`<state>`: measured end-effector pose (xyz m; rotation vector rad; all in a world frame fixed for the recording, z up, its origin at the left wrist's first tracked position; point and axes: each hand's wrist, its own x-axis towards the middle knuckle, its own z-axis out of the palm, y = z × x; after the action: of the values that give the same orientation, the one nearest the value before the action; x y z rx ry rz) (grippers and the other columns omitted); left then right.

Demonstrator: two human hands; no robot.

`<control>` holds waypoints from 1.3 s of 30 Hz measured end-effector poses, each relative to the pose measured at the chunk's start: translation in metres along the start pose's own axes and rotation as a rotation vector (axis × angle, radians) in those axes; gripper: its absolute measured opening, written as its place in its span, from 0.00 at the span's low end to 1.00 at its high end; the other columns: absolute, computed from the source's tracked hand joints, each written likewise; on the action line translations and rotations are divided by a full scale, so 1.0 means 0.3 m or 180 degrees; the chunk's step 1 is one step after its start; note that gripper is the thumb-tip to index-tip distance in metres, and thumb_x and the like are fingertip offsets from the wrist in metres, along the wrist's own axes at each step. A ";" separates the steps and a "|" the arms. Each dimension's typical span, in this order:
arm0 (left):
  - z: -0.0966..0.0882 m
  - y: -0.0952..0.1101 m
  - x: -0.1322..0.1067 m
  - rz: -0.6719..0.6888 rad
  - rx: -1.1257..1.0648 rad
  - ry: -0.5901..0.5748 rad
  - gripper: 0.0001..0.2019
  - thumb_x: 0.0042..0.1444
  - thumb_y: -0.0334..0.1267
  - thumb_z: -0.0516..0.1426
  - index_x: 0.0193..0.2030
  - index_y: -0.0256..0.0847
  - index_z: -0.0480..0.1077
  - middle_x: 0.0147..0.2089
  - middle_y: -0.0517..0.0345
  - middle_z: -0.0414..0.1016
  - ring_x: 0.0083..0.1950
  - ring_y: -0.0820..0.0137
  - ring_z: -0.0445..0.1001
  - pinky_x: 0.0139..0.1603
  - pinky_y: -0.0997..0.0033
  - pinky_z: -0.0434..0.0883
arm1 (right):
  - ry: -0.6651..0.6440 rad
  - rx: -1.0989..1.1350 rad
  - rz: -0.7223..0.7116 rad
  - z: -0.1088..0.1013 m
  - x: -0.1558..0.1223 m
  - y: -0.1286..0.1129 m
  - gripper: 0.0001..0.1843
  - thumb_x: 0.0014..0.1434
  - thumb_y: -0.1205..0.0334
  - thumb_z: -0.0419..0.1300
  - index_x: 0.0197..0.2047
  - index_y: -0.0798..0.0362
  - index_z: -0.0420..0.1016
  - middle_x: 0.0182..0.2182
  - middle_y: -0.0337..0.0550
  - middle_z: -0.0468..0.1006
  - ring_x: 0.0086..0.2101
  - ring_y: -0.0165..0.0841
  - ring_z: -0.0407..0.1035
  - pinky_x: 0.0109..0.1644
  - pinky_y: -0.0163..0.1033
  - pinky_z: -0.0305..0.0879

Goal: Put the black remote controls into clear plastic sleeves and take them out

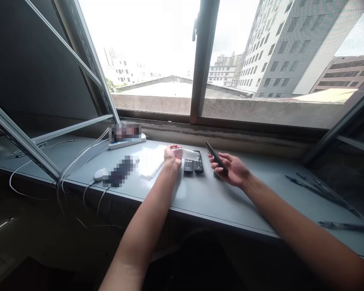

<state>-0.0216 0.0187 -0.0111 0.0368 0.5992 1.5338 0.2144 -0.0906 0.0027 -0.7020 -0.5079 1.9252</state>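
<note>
My left hand (173, 156) is closed on a clear plastic sleeve (187, 154), which sticks out to the right above the desk. Under the sleeve's free end, two black remote controls (198, 165) lie side by side on the grey desk. To their right, my right hand (230, 166) is wrapped round another slim black remote control (215, 157), held tilted and seen mostly edge-on. A stack of clear plastic sleeves (152, 166) lies flat to the left of my left hand, partly glaring in the light.
On the left stand a white power strip (128, 141), loose white cables (75, 161), a white round plug (98, 175) and a blurred-out object (119, 171). Metal rack legs (27, 141) rise there. Dark pen-like items (346, 226) lie at the right. A window (151, 56) is behind the desk (230, 210).
</note>
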 end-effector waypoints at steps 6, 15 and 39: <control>-0.002 -0.001 0.005 -0.0008 0.0009 -0.0028 0.08 0.65 0.28 0.56 0.35 0.44 0.65 0.31 0.57 0.68 0.31 0.70 0.73 0.37 0.70 0.73 | -0.0095 -0.0579 -0.0458 0.015 -0.014 0.023 0.27 0.61 0.77 0.61 0.61 0.49 0.77 0.58 0.52 0.84 0.50 0.41 0.83 0.48 0.41 0.89; -0.004 -0.002 0.009 0.0009 0.0103 0.0010 0.07 0.62 0.28 0.57 0.36 0.44 0.66 0.30 0.58 0.69 0.30 0.69 0.74 0.31 0.71 0.73 | -0.0272 -0.1039 -0.0792 0.033 -0.022 0.045 0.14 0.64 0.75 0.68 0.52 0.54 0.83 0.58 0.55 0.86 0.60 0.41 0.80 0.63 0.43 0.82; 0.002 -0.001 -0.001 0.0002 0.0076 -0.0005 0.08 0.64 0.28 0.56 0.35 0.44 0.65 0.31 0.58 0.68 0.30 0.71 0.73 0.34 0.72 0.73 | -0.0336 -0.2150 -0.1590 0.010 -0.015 0.048 0.25 0.40 0.54 0.88 0.42 0.46 0.90 0.65 0.50 0.80 0.67 0.51 0.70 0.66 0.50 0.72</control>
<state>-0.0210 0.0185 -0.0107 0.0564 0.6163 1.5272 0.2044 -0.1009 -0.0029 -0.7952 -1.3008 1.3103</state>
